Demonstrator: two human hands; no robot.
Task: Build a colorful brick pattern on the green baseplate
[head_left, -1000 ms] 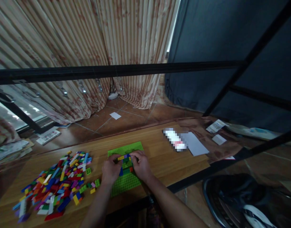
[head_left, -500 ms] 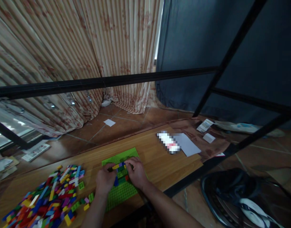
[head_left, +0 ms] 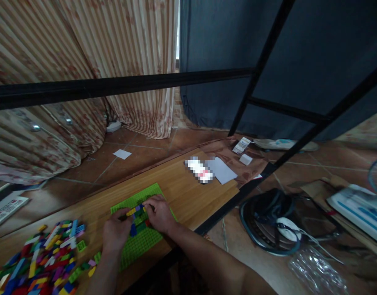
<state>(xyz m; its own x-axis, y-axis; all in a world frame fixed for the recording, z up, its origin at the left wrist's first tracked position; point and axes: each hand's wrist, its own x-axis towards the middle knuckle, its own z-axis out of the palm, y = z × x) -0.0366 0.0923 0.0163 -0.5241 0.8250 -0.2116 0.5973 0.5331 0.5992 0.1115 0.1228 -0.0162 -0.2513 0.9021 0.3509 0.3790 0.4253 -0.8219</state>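
Observation:
A lime-green studded baseplate (head_left: 145, 244) lies on the wooden board, and both hands are over it. My left hand (head_left: 117, 230) is closed with thumb and finger pinching the left end of a short row of toy bricks (head_left: 135, 210) in yellow, purple and blue. At the row's right end, my right hand (head_left: 160, 214) pinches too. Below the row, a blue brick (head_left: 133, 230), a dark green brick (head_left: 142, 226) and a red brick (head_left: 147, 223) show on the plate. Fingers partly hide the row, and I cannot tell whether it is pressed onto the bricks beneath.
A heap of mixed toy bricks (head_left: 49, 262) spreads left of the plate, with a lime brick (head_left: 81, 246) at its edge. Right of the plate lie a blurred-out phone-like object (head_left: 199, 170) and white paper (head_left: 223, 171). A black metal bar (head_left: 114, 87) crosses ahead.
The whole view has swung to the right, so plate, bricks and hands appear further left. Both hands keep their pinch on the brick row, with little other visible movement.

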